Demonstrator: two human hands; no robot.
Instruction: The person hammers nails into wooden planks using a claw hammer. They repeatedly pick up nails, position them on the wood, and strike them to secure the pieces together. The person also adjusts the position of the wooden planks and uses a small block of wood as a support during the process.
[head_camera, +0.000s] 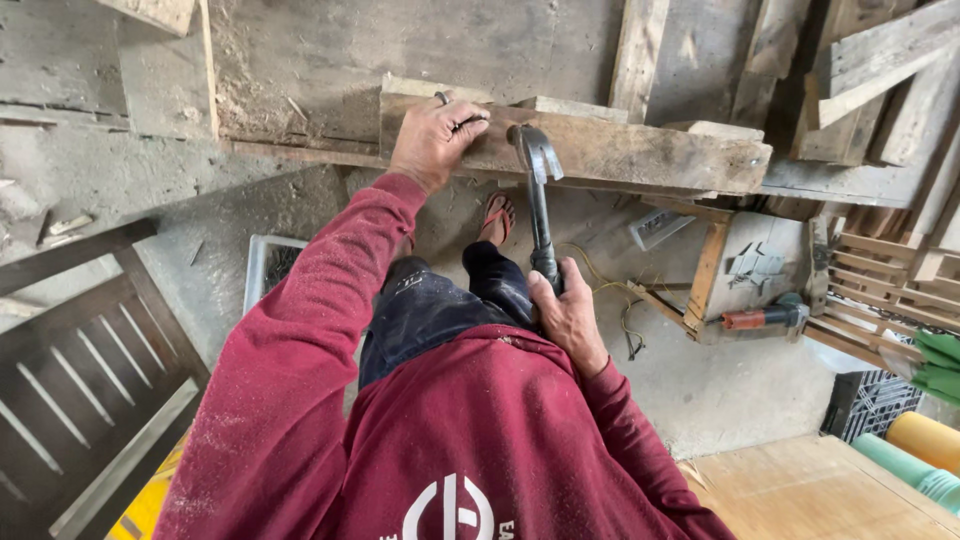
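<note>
I have my right hand (568, 318) wrapped tight around the black handle of the claw hammer (538, 195), its steel head raised just in front of the weathered plank (620, 148). My left hand (433, 135) lies flat over the plank's left end, fingers closed on what looks like a nail; it is too small to be sure. The hammer head hangs just to the right of that hand, close to the fingers.

To do this well, I judge that the left hand should keep the plank pressed down and its fingers low and clear of the head's path, while the right hand taps lightly first and keeps the face square to the wood.

The plank rests across rough timber, with more old boards stacked behind it. Below the plank is a dusty concrete floor (690, 390), where my sandalled foot (498, 216) stands. To the right of the plank on the floor lies a red power tool (765, 317) beside a wooden frame; further right are crates. Left of the plank stands a dark slatted frame (90, 340).
</note>
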